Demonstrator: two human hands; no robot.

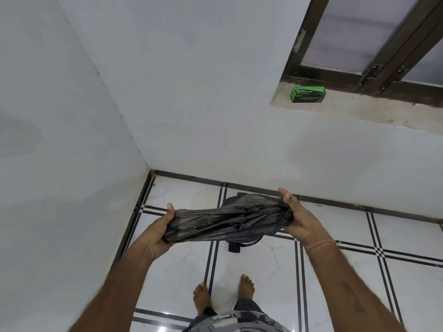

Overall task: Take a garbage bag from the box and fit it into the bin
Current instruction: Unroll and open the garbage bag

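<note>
Near the corner of a room, two pale walls (191, 92) meet above a glossy white tiled floor (263, 267) crossed by thin double black lines. High on the right-hand wall, a window (374, 37) with a dark frame and frosted panes sits above a dusty stone sill (359, 109). A person stands facing the corner, seen from above, with both forearms stretched forward and bare feet (223, 295) on the tiles below. Between the two hands hangs a crumpled black garbage bag (227, 221), bunched into a loose horizontal roll and held in the air above the floor. The left hand (160, 231) is clenched around the left end of the bag, thumb on top. The right hand (297, 216) grips the gathered right end, fingers curled into the plastic, and a thin pale thread is tied around that wrist. Directly behind and beneath the bag, a dark round bin (244, 243) stands on the floor, mostly hidden, with only its edges and a small black part at its base showing. Well away from the hands, a small green and black box (308, 94) of garbage bags rests on the left part of the window sill.
</note>
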